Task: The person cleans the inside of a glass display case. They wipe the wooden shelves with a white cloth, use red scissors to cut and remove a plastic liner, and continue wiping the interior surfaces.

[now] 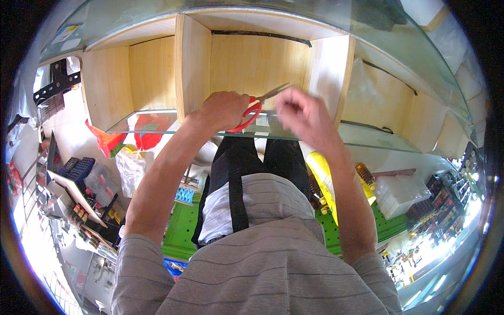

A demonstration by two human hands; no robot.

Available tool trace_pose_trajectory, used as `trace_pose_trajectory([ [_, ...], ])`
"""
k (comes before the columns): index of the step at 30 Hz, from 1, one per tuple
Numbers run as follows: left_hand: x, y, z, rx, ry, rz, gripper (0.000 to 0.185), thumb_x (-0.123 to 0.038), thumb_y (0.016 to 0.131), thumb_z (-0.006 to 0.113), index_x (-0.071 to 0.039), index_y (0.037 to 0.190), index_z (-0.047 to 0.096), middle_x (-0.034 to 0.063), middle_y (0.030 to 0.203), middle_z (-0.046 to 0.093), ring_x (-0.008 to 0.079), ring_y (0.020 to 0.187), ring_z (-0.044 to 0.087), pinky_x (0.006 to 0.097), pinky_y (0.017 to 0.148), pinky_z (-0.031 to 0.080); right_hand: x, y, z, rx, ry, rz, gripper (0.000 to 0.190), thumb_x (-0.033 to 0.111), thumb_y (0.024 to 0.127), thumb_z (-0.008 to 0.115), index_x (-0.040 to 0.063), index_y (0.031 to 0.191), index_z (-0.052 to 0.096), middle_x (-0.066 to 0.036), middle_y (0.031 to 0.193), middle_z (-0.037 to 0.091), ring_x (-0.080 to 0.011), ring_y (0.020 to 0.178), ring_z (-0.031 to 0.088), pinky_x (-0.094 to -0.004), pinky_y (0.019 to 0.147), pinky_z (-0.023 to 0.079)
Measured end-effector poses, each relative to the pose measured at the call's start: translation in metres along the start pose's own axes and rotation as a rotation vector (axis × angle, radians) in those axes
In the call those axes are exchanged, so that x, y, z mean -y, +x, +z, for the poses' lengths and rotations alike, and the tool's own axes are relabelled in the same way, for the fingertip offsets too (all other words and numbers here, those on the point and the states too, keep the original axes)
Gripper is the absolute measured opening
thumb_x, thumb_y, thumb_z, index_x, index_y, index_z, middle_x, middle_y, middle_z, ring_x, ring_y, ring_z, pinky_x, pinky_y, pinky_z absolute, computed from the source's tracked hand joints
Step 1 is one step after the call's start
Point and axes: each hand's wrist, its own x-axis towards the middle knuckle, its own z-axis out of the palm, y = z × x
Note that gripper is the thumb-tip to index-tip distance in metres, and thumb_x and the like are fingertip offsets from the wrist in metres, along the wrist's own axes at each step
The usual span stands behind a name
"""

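Observation:
My left hand (226, 108) is closed around the red handles of a pair of scissors (252, 116). The metal blades point up and to the right, towards the middle compartment of a light wooden shelf unit (256, 59). Beside the blades is my right hand (303, 114), blurred, with its fingers curled. Whether anything is between those fingers cannot be seen. Both hands are over a glass shelf edge (271, 134) in front of the unit. A black strip (260, 34) runs along the top of the middle compartment's back panel, with its right end bent down.
Upright wooden dividers (180, 67) split the unit. A glass panel (386, 31) curves across its top. Below, left, are a red bag (149, 132) and a clear plastic bag (130, 169). Yellow packaging (323, 177) and a wrapped white block (399, 195) lie at right, around green perforated shelving (181, 226).

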Motion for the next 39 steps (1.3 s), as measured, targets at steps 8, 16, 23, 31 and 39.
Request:
trace_pose_trajectory([
  [8,-0.017,-0.094,-0.026,-0.416,-0.449,-0.055,0.037,-0.022,0.086,0.066,-0.001,0.115,0.058,0.0208,0.090,0.067,0.0352,0.084,0.067,0.0438,0.073,0.052,-0.031,-0.042,0.113,0.313,-0.392,-0.252,0.010,0.009,0.084,0.058,0.006,0.093,0.056,-0.012,0.084,0.064,-0.0315,0.078,0.066,-0.0429,0.064,0.054],
  [16,-0.053,-0.189,-0.008,-0.666,-1.008,-0.439,0.032,-0.018,0.082,0.066,0.000,0.107,0.059,0.0101,0.078,0.067,0.0179,0.067,0.070,0.0306,0.062,0.055,-0.001,0.010,0.079,0.227,-0.377,-0.182,0.019,0.011,0.088,0.051,0.004,0.102,0.061,-0.017,0.095,0.068,-0.0346,0.084,0.068,-0.0494,0.073,0.054],
  [23,-0.061,-0.211,0.028,-0.668,-1.235,-0.648,0.033,-0.022,0.079,0.067,0.000,0.103,0.060,0.0093,0.075,0.067,0.0173,0.067,0.070,0.0300,0.062,0.055,-0.084,0.109,0.137,0.553,-0.683,0.046,0.028,0.013,0.089,0.047,0.007,0.111,0.064,-0.019,0.110,0.067,-0.0360,0.106,0.064,-0.0485,0.087,0.052],
  [31,-0.054,-0.217,0.052,-0.758,-1.328,-0.673,0.033,-0.021,0.080,0.067,0.001,0.103,0.059,0.0081,0.076,0.066,0.0168,0.066,0.069,0.0290,0.059,0.054,-0.097,0.131,0.130,0.665,-0.426,-0.106,0.026,0.011,0.089,0.048,0.008,0.108,0.065,-0.015,0.112,0.066,-0.0348,0.103,0.063,-0.0436,0.088,0.051],
  [39,-0.047,-0.211,0.046,-0.788,-1.385,-0.705,0.038,-0.024,0.080,0.066,0.001,0.108,0.059,0.0090,0.080,0.065,0.0159,0.068,0.066,0.0304,0.063,0.053,-0.089,0.118,0.138,0.595,-0.425,0.021,0.025,0.012,0.089,0.048,0.006,0.105,0.066,-0.016,0.108,0.067,-0.0343,0.106,0.061,-0.0432,0.089,0.049],
])
